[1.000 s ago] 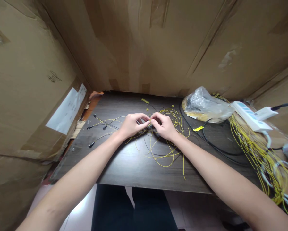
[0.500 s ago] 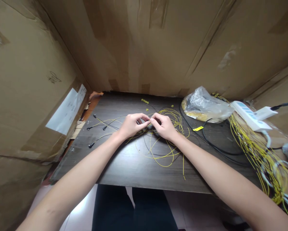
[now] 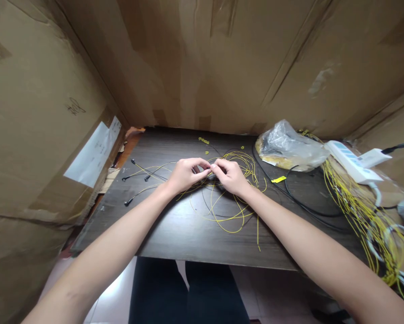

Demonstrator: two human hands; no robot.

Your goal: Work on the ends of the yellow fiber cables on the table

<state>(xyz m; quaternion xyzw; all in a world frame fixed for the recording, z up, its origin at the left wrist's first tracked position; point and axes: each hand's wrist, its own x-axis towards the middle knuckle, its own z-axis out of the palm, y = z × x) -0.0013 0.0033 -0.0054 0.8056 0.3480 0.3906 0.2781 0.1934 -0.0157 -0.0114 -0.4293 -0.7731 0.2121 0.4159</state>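
Note:
My left hand (image 3: 186, 174) and my right hand (image 3: 231, 178) meet over the middle of the table, thumbs and forefingers pinched together tip to tip. Both are closed on a thin yellow wire, though the piece between the fingertips is tiny and mostly hidden. Around and beneath them lies a loose tangle of yellow wires (image 3: 229, 232). To the left, several thin cables end in black connectors (image 3: 127, 202). Beyond my hands, small yellow bits (image 3: 204, 141) lie on the tabletop.
The dark wooden table (image 3: 188, 238) stands between cardboard walls (image 3: 202, 67). At the back right are a clear plastic bag (image 3: 289, 146) and a white power strip (image 3: 348, 162). A black cable (image 3: 310, 209) with a yellow tag and a thick yellow wire bundle (image 3: 360, 216) lie on the right.
The view has shifted very slightly. Both hands keep their pinch in nearly the same place, with only a tiny movement at the fingertips.

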